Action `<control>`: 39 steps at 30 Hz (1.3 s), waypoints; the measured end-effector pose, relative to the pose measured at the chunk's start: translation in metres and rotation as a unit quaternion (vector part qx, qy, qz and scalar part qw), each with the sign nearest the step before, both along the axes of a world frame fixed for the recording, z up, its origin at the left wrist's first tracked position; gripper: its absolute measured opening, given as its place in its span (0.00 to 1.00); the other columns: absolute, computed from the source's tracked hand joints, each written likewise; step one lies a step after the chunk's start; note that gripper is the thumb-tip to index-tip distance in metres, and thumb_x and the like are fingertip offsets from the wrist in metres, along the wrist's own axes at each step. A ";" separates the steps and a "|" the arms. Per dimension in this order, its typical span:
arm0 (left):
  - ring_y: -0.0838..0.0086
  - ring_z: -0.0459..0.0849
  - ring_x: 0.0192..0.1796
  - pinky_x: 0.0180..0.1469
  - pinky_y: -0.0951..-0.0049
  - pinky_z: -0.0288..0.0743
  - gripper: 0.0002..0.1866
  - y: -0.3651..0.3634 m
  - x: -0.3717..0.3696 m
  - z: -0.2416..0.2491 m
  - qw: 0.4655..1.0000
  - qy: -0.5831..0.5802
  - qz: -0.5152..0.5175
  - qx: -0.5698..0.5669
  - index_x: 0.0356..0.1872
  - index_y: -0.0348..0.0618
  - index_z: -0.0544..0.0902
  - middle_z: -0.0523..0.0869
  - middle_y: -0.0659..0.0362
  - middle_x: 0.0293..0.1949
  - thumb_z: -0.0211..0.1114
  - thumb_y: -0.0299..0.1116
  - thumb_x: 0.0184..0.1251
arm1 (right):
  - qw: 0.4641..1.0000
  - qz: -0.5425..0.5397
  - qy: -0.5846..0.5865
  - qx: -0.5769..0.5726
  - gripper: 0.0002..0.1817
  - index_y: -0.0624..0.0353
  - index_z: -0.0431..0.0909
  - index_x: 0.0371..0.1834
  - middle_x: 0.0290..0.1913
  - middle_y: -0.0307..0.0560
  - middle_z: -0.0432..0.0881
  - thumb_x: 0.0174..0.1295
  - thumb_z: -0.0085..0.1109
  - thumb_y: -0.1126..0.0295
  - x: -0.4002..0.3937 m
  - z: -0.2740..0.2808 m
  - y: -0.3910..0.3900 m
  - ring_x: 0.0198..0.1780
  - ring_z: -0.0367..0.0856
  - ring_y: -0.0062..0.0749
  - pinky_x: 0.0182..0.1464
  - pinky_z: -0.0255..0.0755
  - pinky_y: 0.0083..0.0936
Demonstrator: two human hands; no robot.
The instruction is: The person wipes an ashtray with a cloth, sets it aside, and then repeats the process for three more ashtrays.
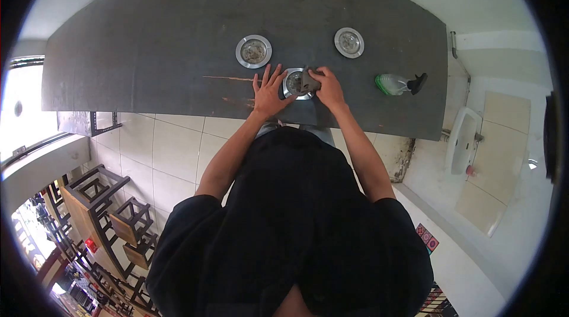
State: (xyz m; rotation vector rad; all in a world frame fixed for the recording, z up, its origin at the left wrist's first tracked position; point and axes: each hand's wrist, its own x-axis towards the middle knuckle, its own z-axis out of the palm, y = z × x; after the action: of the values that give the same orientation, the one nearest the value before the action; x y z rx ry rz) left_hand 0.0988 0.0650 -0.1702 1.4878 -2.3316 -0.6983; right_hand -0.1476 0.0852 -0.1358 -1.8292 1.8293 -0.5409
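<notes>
On the dark table, a round metal-rimmed ashtray [289, 86] sits in front of my body, between my hands. My left hand [271, 93] lies with fingers spread on the tabletop, its thumb at the ashtray's near-left rim. In my right hand [330, 87] is a crumpled grey cloth [309, 82], held over the right part of the ashtray and hiding some of it. Another ashtray [254, 51] with a stained middle stands beyond my left fingertips. A third ashtray [349, 42] is farther off to the right.
A clear spray bottle [392, 85] with green at its base and a black nozzle lies on the table [160, 38] at right. Scratches mark the surface near my left hand. A white sink [463, 141] is on the right; wooden stools [131, 222] stand on the tiled floor at lower left.
</notes>
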 end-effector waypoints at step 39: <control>0.56 0.50 0.92 0.87 0.40 0.42 0.53 -0.003 0.008 -0.013 0.995 0.098 0.000 -0.001 0.78 0.50 0.76 0.62 0.59 0.89 0.89 0.53 0.48 | 0.997 0.062 0.012 0.047 0.31 0.54 0.89 0.65 0.62 0.47 0.81 0.55 0.68 0.84 0.065 0.002 -0.027 0.63 0.83 0.50 0.66 0.79 0.42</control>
State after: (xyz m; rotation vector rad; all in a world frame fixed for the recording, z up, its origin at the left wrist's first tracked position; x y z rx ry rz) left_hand 0.1073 0.0620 -0.1834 1.3524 -2.1845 -0.8017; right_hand -0.0824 0.0578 -0.1335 -1.8789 1.7122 -0.3821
